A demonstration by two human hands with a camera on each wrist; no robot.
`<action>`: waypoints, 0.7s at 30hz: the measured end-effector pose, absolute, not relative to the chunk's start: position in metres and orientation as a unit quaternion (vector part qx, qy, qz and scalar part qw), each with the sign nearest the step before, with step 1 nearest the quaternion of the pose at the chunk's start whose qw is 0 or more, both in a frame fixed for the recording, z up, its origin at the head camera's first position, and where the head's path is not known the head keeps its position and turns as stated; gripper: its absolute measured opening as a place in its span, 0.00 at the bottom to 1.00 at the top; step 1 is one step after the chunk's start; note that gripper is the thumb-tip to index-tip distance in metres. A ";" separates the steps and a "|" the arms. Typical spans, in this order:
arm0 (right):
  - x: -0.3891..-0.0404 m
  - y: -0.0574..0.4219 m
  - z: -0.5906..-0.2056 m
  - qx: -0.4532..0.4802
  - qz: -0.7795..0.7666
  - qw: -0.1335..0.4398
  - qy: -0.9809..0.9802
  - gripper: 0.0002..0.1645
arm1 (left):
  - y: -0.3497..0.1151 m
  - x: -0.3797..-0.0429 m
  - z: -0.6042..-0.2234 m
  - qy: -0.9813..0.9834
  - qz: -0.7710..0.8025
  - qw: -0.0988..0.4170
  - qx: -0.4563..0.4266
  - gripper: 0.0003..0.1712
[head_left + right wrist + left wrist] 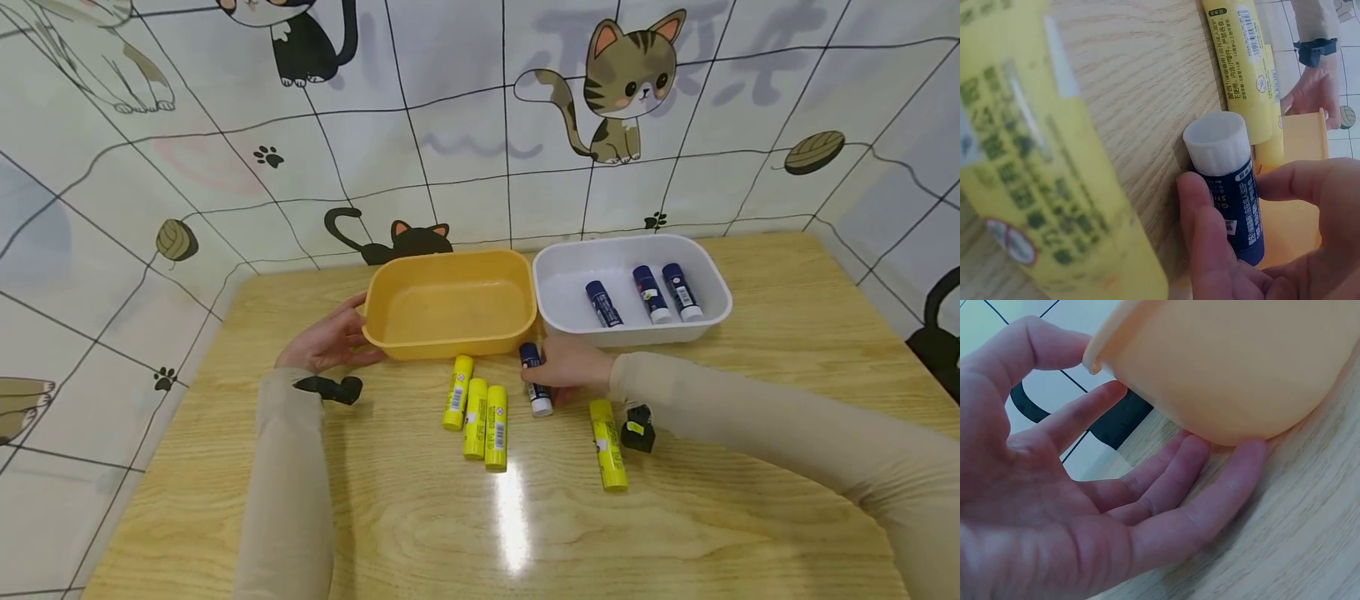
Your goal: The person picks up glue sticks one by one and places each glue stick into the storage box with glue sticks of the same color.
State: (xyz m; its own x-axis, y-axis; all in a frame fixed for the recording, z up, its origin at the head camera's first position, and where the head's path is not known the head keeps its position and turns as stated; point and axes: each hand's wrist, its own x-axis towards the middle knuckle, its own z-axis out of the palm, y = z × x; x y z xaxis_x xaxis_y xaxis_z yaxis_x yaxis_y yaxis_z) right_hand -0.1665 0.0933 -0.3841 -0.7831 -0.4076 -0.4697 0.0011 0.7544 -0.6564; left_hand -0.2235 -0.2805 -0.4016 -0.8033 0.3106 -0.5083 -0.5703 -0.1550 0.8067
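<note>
My right hand (573,367) pinches a dark blue glue stick (535,379) with a white base, just in front of where the two trays meet. In the right wrist view, thumb and fingers sit on either side of its label. My left hand (330,337) is at the left end of the orange tray (450,348); the left wrist view has its fairly straight fingertips (1250,450) against the tray's wall and rim. Three yellow glue sticks (476,418) lie together in front of the orange tray. Another yellow glue stick (608,446) lies near the right wrist.
A white tray (630,335) stands right of the orange one, holding three dark blue glue sticks (650,294). Behind both rises a wall covering (465,142) with cat drawings. Wood tabletop (420,525) stretches in front.
</note>
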 end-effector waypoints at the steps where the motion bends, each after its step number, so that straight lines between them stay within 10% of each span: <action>1: -0.166 0.094 -0.384 -0.113 -0.334 0.311 0.883 0.17 | -0.280 -0.224 -0.402 0.580 0.753 0.291 -0.113 0.41; 21: -0.148 0.111 -0.362 -0.158 -0.330 0.327 0.871 0.18 | -0.278 -0.222 -0.400 0.586 0.748 0.289 -0.118 0.41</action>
State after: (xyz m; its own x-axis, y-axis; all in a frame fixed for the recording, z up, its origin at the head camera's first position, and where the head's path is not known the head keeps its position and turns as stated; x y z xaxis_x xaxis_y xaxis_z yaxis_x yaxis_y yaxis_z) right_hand -0.1483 0.1108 -0.3618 -0.7364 -0.4917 -0.4647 -0.0605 0.7320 -0.6786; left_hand -0.2220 -0.2780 -0.3996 -0.8054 0.2940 -0.5147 -0.5702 -0.1466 0.8084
